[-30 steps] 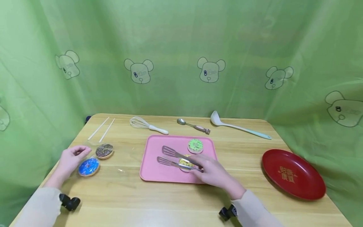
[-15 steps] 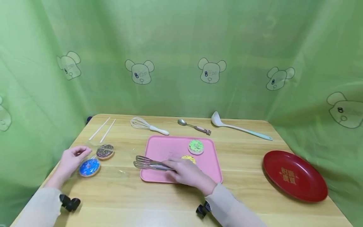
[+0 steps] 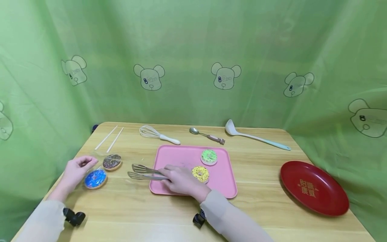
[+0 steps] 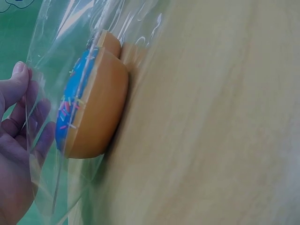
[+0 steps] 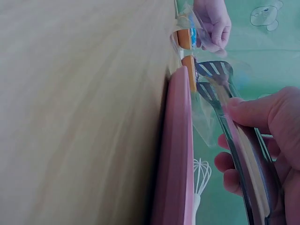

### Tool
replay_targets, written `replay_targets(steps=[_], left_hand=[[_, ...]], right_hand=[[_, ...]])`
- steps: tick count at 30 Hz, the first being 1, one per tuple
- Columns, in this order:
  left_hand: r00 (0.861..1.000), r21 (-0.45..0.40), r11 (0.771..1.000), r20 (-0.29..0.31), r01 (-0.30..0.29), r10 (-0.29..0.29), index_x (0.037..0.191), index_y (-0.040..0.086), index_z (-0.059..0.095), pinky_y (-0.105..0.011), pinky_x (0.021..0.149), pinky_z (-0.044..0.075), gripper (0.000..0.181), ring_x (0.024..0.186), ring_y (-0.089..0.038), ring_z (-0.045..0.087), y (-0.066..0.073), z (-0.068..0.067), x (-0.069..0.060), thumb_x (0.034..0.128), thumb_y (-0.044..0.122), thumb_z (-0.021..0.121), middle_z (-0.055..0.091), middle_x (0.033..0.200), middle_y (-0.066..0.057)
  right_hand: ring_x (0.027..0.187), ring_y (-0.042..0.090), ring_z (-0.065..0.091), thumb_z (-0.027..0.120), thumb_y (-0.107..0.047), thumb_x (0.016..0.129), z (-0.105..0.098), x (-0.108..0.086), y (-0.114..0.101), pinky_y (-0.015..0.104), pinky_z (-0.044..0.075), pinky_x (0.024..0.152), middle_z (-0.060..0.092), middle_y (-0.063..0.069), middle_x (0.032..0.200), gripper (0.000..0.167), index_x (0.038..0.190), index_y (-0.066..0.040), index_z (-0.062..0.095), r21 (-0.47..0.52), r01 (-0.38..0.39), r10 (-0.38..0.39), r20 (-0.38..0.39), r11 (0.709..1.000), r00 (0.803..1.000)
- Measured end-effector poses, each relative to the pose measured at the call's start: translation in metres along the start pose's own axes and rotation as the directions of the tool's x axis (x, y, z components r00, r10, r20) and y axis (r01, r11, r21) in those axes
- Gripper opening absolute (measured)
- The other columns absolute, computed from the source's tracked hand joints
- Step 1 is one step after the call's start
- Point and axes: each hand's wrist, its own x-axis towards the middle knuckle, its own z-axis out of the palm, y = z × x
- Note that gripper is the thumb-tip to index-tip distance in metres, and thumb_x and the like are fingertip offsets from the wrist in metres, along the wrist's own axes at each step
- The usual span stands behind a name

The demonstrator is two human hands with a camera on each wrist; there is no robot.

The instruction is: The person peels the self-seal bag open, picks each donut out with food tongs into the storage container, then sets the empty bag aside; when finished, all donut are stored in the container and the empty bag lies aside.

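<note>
My left hand [image 3: 75, 170] pinches the edge of a clear plastic bag [image 4: 43, 77] at the table's left side. The bag's film covers a blue-iced toy donut [image 3: 95, 178]; a chocolate-iced donut [image 3: 112, 162] lies just behind it. Metal tongs [image 3: 145, 172] are gripped in my right hand [image 3: 181, 180], above the left part of the pink tray [image 3: 172, 156]. Their slotted tips stand apart with nothing between them and point left past the tray's edge. On the tray lie a yellow donut [image 3: 200, 174] and a green donut [image 3: 209, 157].
Along the back lie two white sticks [image 3: 110, 139], a white whisk [image 3: 158, 134], a spoon [image 3: 207, 135] and a ladle [image 3: 257, 136]. A red oval plate [image 3: 329, 191] stands at the right. Green curtains [image 3: 187, 33] surround the table.
My right hand has carried the tongs leftward from over the yellow donut, which stays on the tray in full view. My left hand and the bag have hardly moved.
</note>
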Motion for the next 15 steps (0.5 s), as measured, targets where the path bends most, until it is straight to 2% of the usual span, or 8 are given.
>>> replay_targets(steps=[3,9,15], left_hand=[[1.000,0.000,1.000,0.000,-0.004,0.004,0.100,-0.006,0.062,-0.016,0.062,0.046,0.031,0.074,-0.002,0.053,-0.001,0.001,-0.001,0.0904,0.024,0.062,0.065,0.086,-0.003],[1.000,0.014,1.000,0.005,-0.007,0.007,0.102,-0.005,0.062,-0.014,0.064,0.045,0.032,0.075,-0.001,0.053,0.000,0.000,0.000,0.0909,0.025,0.061,0.064,0.087,0.002],[1.000,0.031,0.999,0.003,-0.005,0.005,0.103,-0.004,0.063,-0.012,0.066,0.045,0.032,0.077,0.001,0.053,0.003,0.001,0.000,0.0915,0.025,0.061,0.065,0.089,0.000]], right_hand=[[0.074,0.004,0.052,0.060,-0.025,0.090,0.005,0.008,-0.005,0.018,0.046,0.067,0.060,-0.005,0.095,0.035,0.124,-0.014,0.060,-0.017,-0.006,0.006,0.000,1.000,1.000],[0.079,0.007,0.054,0.058,-0.027,0.091,0.013,0.026,-0.016,0.020,0.048,0.071,0.059,-0.003,0.097,0.038,0.125,-0.010,0.058,-0.059,-0.056,0.057,0.015,0.997,0.998],[0.088,0.011,0.057,0.058,-0.032,0.091,0.023,0.042,-0.025,0.024,0.049,0.077,0.058,0.003,0.107,0.046,0.129,-0.007,0.054,-0.119,-0.115,0.121,0.047,0.986,0.992]])
